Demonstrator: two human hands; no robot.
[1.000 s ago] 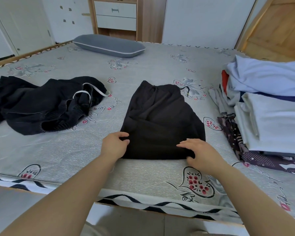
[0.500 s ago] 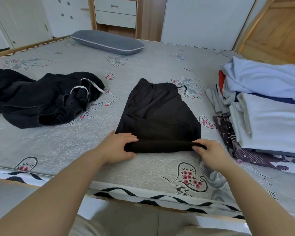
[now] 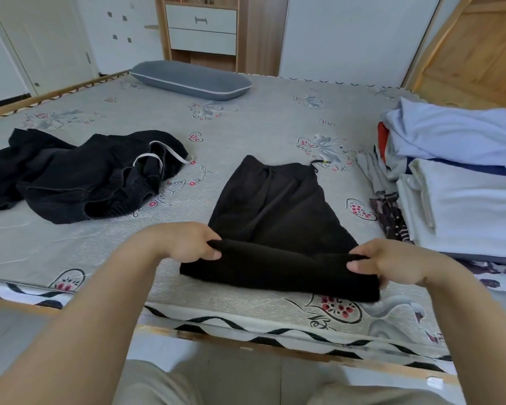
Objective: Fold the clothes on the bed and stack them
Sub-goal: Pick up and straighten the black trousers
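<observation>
A black pair of shorts (image 3: 275, 206) lies flat in the middle of the bed, waistband away from me. Its near hem is lifted off the mattress and doubled into a thick fold. My left hand (image 3: 184, 242) pinches the left end of that fold. At the right end my right hand (image 3: 389, 263) pinches it too, thumb on the near side. A crumpled black garment (image 3: 70, 176) with white straps lies unfolded on the left. A stack of folded clothes (image 3: 462, 188), white, light blue and patterned, sits on the right side of the bed.
The grey floral mattress (image 3: 246, 118) fills the view, its wooden front edge (image 3: 246, 340) close to my legs. A grey pillow (image 3: 190, 79) lies at the far side. A wooden drawer unit (image 3: 202, 27) and white doors stand behind; a wooden panel leans at right.
Both hands went from resting at the shorts' near hem to gripping it. The hem has been raised and turned over into a thick fold, now higher than half a second ago.
</observation>
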